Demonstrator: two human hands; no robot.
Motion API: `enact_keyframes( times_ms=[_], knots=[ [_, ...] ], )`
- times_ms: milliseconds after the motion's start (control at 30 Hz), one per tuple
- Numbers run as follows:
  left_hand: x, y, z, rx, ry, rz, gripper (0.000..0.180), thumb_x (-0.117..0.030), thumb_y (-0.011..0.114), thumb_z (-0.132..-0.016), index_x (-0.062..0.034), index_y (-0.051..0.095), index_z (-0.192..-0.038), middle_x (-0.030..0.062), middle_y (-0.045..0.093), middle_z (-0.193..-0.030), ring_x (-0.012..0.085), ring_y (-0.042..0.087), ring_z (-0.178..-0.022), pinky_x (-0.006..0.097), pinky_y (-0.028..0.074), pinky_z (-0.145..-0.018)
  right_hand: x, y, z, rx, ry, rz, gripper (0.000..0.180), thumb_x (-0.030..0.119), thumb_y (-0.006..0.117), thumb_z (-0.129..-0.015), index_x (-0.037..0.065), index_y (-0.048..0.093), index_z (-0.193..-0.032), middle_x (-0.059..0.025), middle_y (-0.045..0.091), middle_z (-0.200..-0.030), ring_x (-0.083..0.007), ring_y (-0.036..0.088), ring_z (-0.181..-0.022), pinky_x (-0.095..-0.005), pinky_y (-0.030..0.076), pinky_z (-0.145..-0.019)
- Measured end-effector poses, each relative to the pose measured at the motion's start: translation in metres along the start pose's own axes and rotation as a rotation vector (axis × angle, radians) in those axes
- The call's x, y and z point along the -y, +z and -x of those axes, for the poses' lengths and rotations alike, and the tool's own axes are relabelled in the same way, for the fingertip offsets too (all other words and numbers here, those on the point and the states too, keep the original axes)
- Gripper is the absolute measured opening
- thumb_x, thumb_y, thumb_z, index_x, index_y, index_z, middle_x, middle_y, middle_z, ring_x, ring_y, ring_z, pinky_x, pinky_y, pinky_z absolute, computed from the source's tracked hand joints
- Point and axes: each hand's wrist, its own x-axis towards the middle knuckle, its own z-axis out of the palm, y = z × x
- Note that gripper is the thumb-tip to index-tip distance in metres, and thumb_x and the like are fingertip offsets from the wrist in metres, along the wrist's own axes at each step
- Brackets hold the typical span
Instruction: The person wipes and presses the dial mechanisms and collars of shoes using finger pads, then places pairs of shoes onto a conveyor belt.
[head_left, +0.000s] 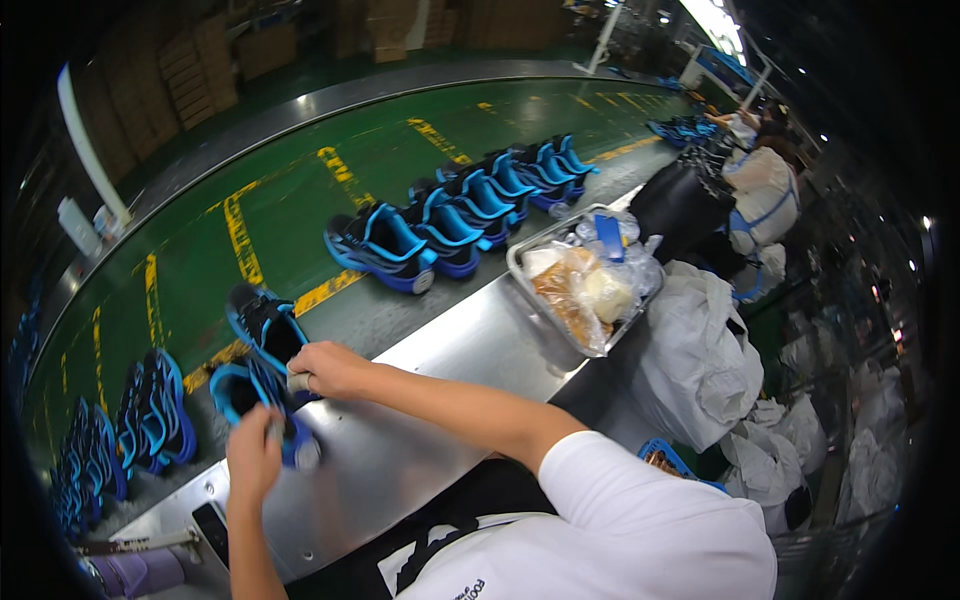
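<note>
Two black sneakers with blue linings sit side by side at the belt's near edge, to the left of my body. My right hand (pixel 335 370) is closed at the heel of the farther sneaker (pixel 262 318). Over the heel end of the nearer sneaker (pixel 228 385), my left hand (pixel 254 448) has its fingers curled and pressed together. Something pale wraps a finger or thumb on each hand. What lies beneath the fingers is hidden. The pair's heels reach onto the metal ledge (pixel 400 400) in front of me.
A green belt (pixel 290 200) with yellow marks carries rows of sneakers (pixel 440 215) ahead and more sneakers (pixel 150 420) at left. On the ledge stand a metal tray (pixel 520 268) of plastic-bagged pieces and a dark phone-like object (pixel 212 530). White sacks (pixel 700 350) are at right; people work far right.
</note>
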Motion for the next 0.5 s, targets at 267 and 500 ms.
enact_keyframes(
  times_ms=[267, 500],
  knots=[
    [-0.06, 0.028, 0.126, 0.186, 0.027, 0.032, 0.043, 0.005, 0.051, -0.069, -0.0039, 0.062, -0.109, 0.0183, 0.057, -0.098, 0.0403, 0.053, -0.096, 0.044, 0.046, -0.086, 0.081, 0.002, 0.145, 0.349, 0.086, 0.056, 0.019, 0.019, 0.064, -0.088, 0.012, 0.064, -0.106, -0.0131, 0.061, -0.097, -0.0342, 0.062, -0.09, -0.0424, 0.052, -0.079],
    [-0.054, -0.012, 0.117, -0.381, -0.043, -0.087, 0.05, -0.009, 0.075, -0.074, -0.002, 0.058, -0.12, 0.0169, 0.058, -0.12, 0.0341, 0.055, -0.111, 0.038, 0.046, -0.092, 0.135, -0.04, 0.097, 0.138, 0.111, 0.342, 0.051, 0.015, 0.078, -0.073, 0.01, 0.064, -0.121, -0.0115, 0.065, -0.106, -0.0282, 0.061, -0.091, -0.0391, 0.051, -0.081]
  ],
)
